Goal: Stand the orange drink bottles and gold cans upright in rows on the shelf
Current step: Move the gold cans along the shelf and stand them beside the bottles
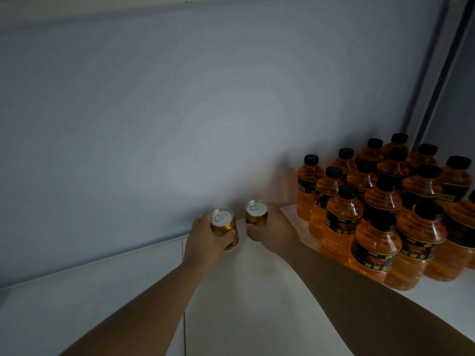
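Dim, soft focus; wide-angle edge bending; bottles (380, 209) glowing.

A plain blue-grey wall (180, 111) fills most of the view, dim at the edges and a little lighter toward its middle (one tiny dark speck (248, 149) sits low on it). Along the very top runs a pale cream band (115, 7). At the far right a grey metal upright (434, 80) rises slantwise, with a darker grey panel (460, 111) just beyond it.
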